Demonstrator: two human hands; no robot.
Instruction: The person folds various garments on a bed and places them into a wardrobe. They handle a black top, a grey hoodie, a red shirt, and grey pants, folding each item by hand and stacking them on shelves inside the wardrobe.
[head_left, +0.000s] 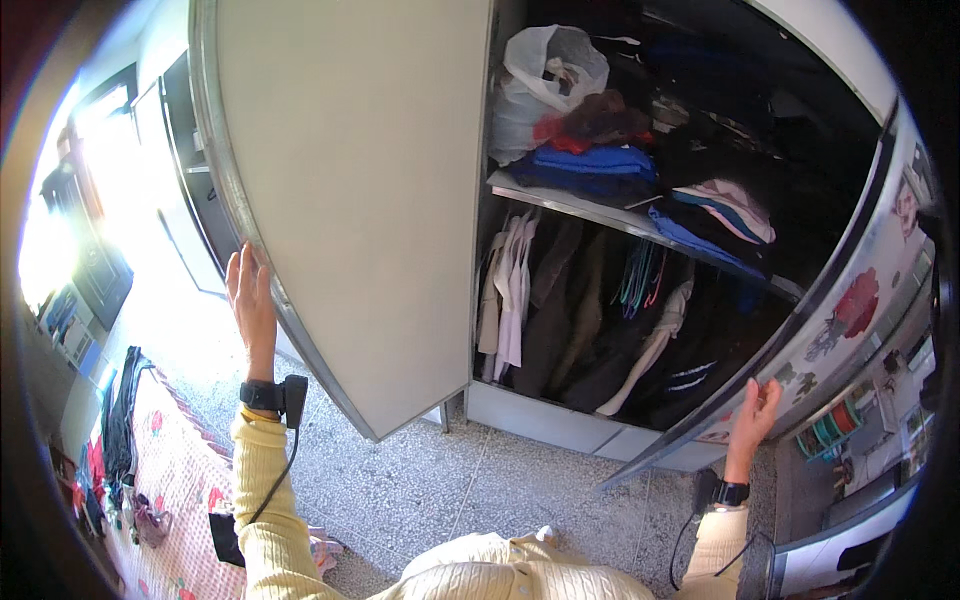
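A wardrobe stands wide in front of me with both doors swung outward. My left hand (253, 304) is at the metal-trimmed edge of the pale left door (352, 187), its straight fingers against that edge. By the outer face of the right door (847, 315), which bears red flower prints, is my right hand (756, 412), fingers slightly bent; whether it touches the door I cannot tell. On the shelf (585, 210) lie folded blue clothes (596, 160), a striped folded pile (727, 210) and a white plastic bag (551, 67). Shirts (514, 292) and colored hangers (639, 277) hang below.
At the left is a bed with a pink patterned cover (172, 465) and dark clothes (120, 427) on it. Speckled floor (390, 480) lies between me and the wardrobe. A teal rack (829, 431) stands at the far right. Bright light enters from a doorway (112, 172).
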